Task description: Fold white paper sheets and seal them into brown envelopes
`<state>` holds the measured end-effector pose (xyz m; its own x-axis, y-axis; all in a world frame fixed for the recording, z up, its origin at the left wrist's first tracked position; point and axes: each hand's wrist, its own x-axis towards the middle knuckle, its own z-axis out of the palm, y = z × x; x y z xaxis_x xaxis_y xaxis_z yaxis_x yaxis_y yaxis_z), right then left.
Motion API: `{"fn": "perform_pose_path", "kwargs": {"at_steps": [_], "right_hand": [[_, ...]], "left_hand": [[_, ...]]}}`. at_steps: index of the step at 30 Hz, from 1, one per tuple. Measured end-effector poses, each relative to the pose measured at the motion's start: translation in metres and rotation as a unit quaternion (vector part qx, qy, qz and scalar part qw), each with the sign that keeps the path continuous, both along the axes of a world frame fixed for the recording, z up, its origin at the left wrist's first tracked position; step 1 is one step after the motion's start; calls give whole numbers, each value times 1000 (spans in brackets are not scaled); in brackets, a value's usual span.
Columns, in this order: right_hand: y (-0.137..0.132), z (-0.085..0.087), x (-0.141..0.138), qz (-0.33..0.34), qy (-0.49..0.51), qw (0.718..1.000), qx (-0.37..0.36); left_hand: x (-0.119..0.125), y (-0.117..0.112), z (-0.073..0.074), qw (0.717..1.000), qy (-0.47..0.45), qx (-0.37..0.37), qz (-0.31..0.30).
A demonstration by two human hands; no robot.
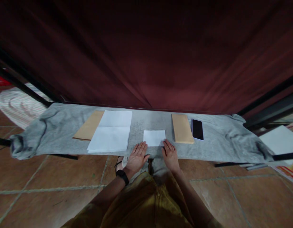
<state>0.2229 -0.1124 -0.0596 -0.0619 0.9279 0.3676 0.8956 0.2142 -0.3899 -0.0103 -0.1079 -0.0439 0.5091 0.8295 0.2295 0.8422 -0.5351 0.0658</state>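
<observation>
A small white rectangle of paper (154, 138), perhaps folded, lies flat on the grey cloth in front of me. My left hand (136, 157) rests palm down at its lower left corner, fingers stretched out and thumb apart. At the lower right corner lies my right hand (170, 155), also flat, its fingertips touching the paper's edge. Neither hand grips anything. To the left is a stack of white sheets (112, 136) with a crease across the top one, partly covering a brown envelope (86, 126). Another brown envelope (183, 128) lies to the right of the paper.
Beside the right envelope lies a dark-screened phone (197, 129). Grey cloth (220, 139) covers the narrow table, whose near edge is just below my hands. A dark red curtain (146, 63) hangs behind it, between black metal bars (272, 95). The floor (65, 202) is tiled.
</observation>
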Motion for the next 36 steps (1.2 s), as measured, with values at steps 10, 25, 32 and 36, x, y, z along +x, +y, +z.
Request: {"fn": "perform_pose_path", "kwargs": {"at_steps": [10, 25, 32, 36], "right_hand": [[49, 17, -1, -114, 31, 989, -88], [49, 5, 0, -102, 197, 974, -40], [46, 14, -3, -91, 138, 986, -11], [41, 16, -4, -80, 77, 994, -3]], "left_hand": [[-3, 2, -9, 999, 2, 27, -19], [-2, 1, -13, 999, 0, 37, -17], [-2, 2, -14, 999, -2, 37, -20], [-2, 1, -16, 999, 0, 37, -18]]}}
